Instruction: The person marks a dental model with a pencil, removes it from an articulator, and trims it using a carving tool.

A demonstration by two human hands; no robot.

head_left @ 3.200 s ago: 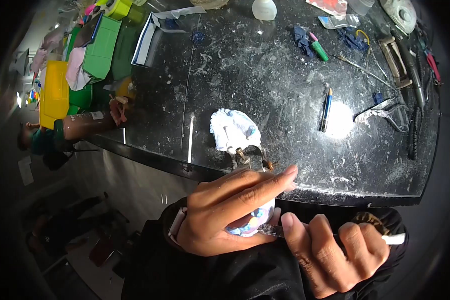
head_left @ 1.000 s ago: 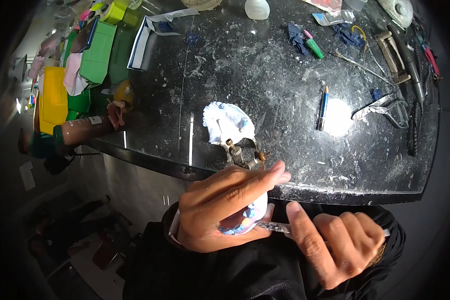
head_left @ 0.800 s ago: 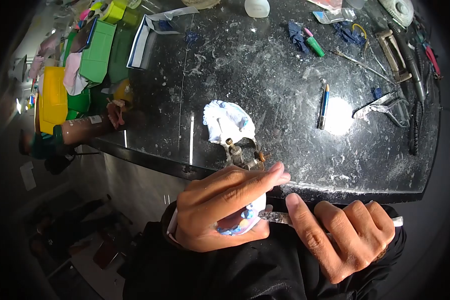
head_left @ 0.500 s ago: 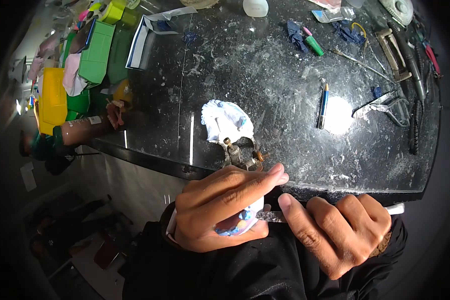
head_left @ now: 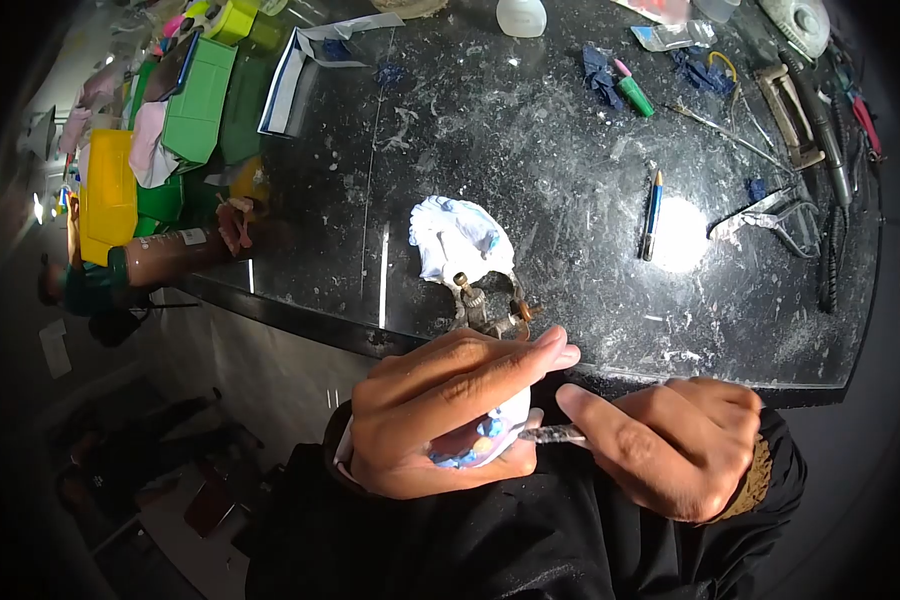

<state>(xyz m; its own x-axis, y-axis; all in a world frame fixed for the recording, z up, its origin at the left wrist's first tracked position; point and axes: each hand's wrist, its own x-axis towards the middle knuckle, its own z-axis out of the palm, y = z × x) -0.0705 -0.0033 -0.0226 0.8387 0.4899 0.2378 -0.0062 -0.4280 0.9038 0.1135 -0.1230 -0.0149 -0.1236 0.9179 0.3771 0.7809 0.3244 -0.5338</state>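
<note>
Dental cast [head_left: 514, 408] held, knife [head_left: 556, 434] at its edge.
Cast clamped by left fingers [head_left: 470, 392], knife by right fingers [head_left: 625, 438].

Your left hand [head_left: 440, 415] covers much of the white-and-blue cast [head_left: 516, 407] it grips, and whether the blade [head_left: 554, 434] touches that cast is too fine to tell. The tool's handle disappears inside your right hand [head_left: 670, 445], whose curled fingertips you can't see either. Your left knuckles hide the near end of the metal hinge [head_left: 475, 303]. The top edge crops the white bottle [head_left: 521, 18]; lettering on the brown bottle [head_left: 165, 258] is unreadable, and the person [head_left: 135, 440] at lower left blurs into darkness.
</note>
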